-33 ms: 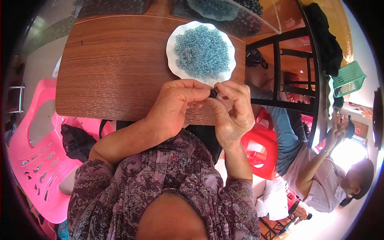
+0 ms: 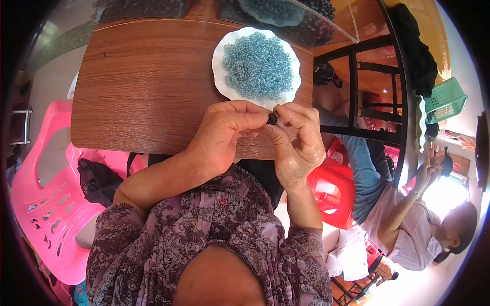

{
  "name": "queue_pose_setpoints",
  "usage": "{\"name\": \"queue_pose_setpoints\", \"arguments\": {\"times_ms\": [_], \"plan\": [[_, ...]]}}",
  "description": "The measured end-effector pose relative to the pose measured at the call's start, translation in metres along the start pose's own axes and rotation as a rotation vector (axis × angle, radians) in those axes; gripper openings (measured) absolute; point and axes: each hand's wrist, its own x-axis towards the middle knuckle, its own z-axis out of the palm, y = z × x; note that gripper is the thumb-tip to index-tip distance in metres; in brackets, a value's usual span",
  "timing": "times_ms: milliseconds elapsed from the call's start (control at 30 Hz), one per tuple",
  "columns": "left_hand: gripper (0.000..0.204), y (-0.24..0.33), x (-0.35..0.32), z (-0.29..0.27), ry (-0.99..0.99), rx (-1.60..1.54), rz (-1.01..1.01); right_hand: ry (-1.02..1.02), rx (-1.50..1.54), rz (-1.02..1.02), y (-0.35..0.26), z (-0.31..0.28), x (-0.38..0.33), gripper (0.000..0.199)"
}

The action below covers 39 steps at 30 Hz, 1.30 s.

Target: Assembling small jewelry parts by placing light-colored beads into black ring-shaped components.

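Note:
A small black part, too small to name more exactly, is pinched between both my hands just above the table's near edge. My left hand grips it from the left with thumb and forefinger. From the right, my right hand closes its thumb and fingers on the same piece. Just beyond my fingertips stands a white plate with a wavy rim, heaped with small clear bluish rings or coils.
Dark bins line the far edge of the brown wooden table. A pink chair with a black bag stands left. On the right are a red stool, a black metal frame and a seated person.

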Motion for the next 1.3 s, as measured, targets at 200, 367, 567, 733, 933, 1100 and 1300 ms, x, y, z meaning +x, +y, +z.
{"name": "queue_pose_setpoints", "arguments": {"times_ms": [200, 367, 567, 733, 933, 1100, 1300], "plan": [[0.009, 0.001, -0.003, 0.004, 0.029, 0.106, 0.070, -0.017, -0.047, -0.041, -0.001, 0.000, 0.003, 0.037], [0.007, 0.001, -0.003, 0.004, 0.038, 0.160, 0.138, -0.022, -0.116, -0.133, 0.005, 0.002, 0.003, 0.036], [0.007, 0.001, 0.000, 0.004, 0.052, 0.156, 0.119, -0.006, -0.111, -0.266, 0.013, 0.007, 0.004, 0.033], [0.007, 0.000, -0.001, 0.005, 0.074, 0.116, 0.105, 0.036, -0.095, -0.249, 0.015, 0.012, 0.002, 0.031], [0.010, -0.001, -0.008, 0.004, 0.050, 0.125, 0.097, 0.006, -0.143, -0.202, 0.011, 0.013, -0.006, 0.031], [0.012, 0.001, -0.017, -0.016, -0.003, 0.278, 0.169, -0.055, -0.167, -0.262, -0.001, 0.021, -0.015, 0.038], [0.013, 0.059, -0.029, -0.021, 0.098, 0.584, 0.440, -0.034, -0.170, -0.076, 0.007, 0.009, -0.011, 0.031]]}}
